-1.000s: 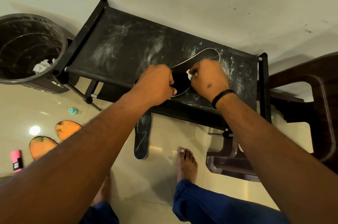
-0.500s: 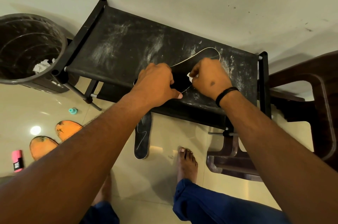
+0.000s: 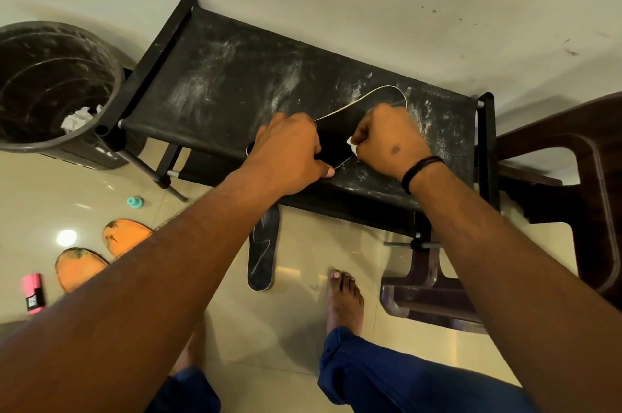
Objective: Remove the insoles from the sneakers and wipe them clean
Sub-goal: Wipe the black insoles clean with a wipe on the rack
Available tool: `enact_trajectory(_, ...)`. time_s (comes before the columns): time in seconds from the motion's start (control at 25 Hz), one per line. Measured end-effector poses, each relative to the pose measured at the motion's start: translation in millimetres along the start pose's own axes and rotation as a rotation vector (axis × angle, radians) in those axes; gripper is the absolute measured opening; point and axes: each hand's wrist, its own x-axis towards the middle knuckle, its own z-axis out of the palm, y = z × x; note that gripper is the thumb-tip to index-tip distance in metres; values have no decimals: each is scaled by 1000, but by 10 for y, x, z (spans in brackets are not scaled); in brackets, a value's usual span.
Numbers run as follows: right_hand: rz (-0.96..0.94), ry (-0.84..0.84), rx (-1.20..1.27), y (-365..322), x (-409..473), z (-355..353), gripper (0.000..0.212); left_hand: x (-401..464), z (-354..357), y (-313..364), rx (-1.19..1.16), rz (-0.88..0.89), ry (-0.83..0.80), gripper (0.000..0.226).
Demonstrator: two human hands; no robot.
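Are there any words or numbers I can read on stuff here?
None can be read.
Pink bottle with a black label on the floor: light marks on the label, too blurred to read.
Dark round plastic bin: a small pale mark low on its side, too small to read.

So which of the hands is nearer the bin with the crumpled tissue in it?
Left. The left hand rests on the black insole on the rack, on the bin side; the right hand, pinching a white wipe, sits farther along the insole, away from it.
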Motion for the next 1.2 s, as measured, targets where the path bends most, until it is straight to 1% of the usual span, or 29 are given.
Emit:
enact_trajectory(0.08,-72,-113,103,-104,-53,-7,16,0,0,5,14,5,0,39)
enact_trajectory(0.12,-88,-127,130,-120,-50,10,16,0,-3,6,19,9,1,39)
enact_trajectory(0.16,-84,-97,139,-111,-26,26,14,0,-4,5,21,13,1,40)
enact_trajectory(0.24,-16,19,133,-39,18,9,10,-3,1,1,12,13,-4,40)
enact_trajectory(0.28,24,48,127,1,29,-18,10,-2,5,-2,6,13,-5,41)
enact_trajectory(0.32,43,37,115,31,29,-45,11,0,6,-4,2,12,-5,41)
enact_trajectory(0.4,1,-71,63,9,-4,-77,15,2,-9,-3,-1,11,-7,41)
enact_trajectory(0.48,-91,-169,40,-95,-58,-63,12,-8,-27,7,16,9,-11,42)
enact_trajectory(0.56,-137,-192,45,-145,-76,-42,11,-26,-44,26,48,13,-15,42)
enact_trajectory(0.64,-97,-157,85,-107,-67,-60,15,-41,-65,30,50,6,-24,41)
enact_trajectory(0.76,-44,-32,62,-2,-62,-87,15,-36,-96,18,41,-13,-40,43)
enact_trajectory(0.8,-35,-14,61,5,-64,-82,16,-29,-111,14,43,-16,-38,43)
enact_trajectory(0.88,-47,-36,73,-38,-79,-55,18,-16,-173,-12,43,-33,-33,38)
enact_trajectory(0.96,-97,-103,92,-132,-110,-36,21,-10,-263,-58,63,-53,-74,34)
enact_trajectory(1.04,-164,-168,118,-227,-141,-17,23,-8,-355,-93,104,-67,-167,34)
enact_trajectory(1.12,-214,-193,137,-296,-153,18,23,-6,-405,-117,143,-79,-223,36)
enact_trajectory(1.2,-214,-193,162,-314,-140,49,22,-13,-384,-110,143,-65,-201,35)
